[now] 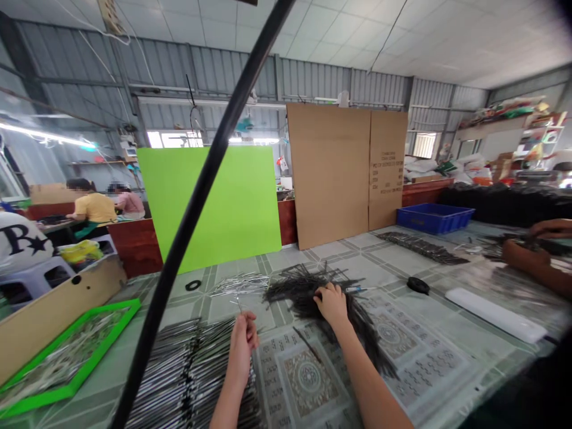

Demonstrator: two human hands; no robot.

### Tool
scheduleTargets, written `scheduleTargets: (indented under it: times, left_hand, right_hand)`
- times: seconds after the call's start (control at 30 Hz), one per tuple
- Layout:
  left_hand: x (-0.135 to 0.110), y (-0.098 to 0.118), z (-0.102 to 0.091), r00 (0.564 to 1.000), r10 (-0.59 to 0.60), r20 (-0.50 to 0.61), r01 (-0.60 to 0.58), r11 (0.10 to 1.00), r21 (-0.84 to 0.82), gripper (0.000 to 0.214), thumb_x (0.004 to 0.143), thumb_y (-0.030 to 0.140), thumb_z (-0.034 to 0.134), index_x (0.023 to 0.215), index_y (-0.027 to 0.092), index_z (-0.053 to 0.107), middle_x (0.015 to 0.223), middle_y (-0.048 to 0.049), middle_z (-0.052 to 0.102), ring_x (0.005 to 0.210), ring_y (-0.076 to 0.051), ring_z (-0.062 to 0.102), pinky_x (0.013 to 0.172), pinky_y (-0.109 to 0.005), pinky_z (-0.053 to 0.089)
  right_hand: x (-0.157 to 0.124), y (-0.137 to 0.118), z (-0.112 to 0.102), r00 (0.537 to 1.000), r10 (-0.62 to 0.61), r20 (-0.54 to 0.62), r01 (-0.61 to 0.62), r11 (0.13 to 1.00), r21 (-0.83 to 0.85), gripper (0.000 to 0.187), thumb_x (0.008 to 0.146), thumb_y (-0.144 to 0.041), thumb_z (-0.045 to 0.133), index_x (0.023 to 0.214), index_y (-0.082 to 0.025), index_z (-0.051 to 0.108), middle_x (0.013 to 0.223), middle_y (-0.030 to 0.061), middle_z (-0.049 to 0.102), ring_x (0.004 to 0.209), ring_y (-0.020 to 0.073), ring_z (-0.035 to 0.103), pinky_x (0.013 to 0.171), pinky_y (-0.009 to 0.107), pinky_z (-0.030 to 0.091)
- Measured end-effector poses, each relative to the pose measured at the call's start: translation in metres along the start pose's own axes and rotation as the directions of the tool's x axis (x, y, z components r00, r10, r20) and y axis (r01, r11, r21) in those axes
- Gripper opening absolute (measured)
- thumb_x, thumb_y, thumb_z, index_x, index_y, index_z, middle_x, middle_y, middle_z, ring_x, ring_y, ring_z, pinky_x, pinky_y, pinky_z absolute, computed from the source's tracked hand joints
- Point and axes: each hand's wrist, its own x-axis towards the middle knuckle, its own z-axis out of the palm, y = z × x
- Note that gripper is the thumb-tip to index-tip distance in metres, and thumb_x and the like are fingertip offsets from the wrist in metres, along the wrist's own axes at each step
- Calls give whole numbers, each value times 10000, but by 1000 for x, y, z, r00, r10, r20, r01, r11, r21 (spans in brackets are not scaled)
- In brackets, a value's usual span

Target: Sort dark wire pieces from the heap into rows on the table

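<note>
Rod in left hand, right hand on one wire pile

The right hand can pass rightward over the patterned mat until the white bar; stacked metal rods crowd the left hand.

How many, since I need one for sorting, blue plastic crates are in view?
1: the blue plastic crate, at the far side of the work table, right of the tall cardboard sheet. More could be hidden behind that sheet.
</note>
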Motion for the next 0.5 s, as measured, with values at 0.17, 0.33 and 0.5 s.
scheduleTargets:
  times: [0.17, 0.33, 0.5]
  left_hand:
    - [0, 0, 0, 1000, 0, 10, 0, 1000, -17, 588, 532, 706, 644, 734, 165, 532, 454, 121, 304, 337, -10, 254, 365, -158, 259]
    - [1, 2, 1, 1000, -4, 6, 4, 1000, -22, 606, 504, 715, 651, 729, 165, 528, 440, 126, 305, 331, -9, 259, 360, -157, 263]
    - [3, 2, -1, 999, -35, 20, 36, 998, -44, 611, 488, 708, 666, 730, 166, 521, 432, 131, 311, 317, -2, 239, 354, -156, 257]
  right_hand:
    - [0, 1, 6, 992, -23, -124, 28, 999, 38, 178, 870, -282, 491, 923, -227, 653, 1007, 73, 611, 966, 239, 487, 785, 345, 338]
    - [4, 1, 7, 946, -111, -305, 166, 973, 160, 243, 922, -293, 387, 969, -187, 601, 990, 76, 642, 945, 225, 509, 861, 353, 319]
    - [8, 1, 11, 915, -128, -384, 258, 915, 309, 315, 935, -333, 329, 952, -176, 601, 979, 90, 657, 919, 222, 544, 829, 340, 351]
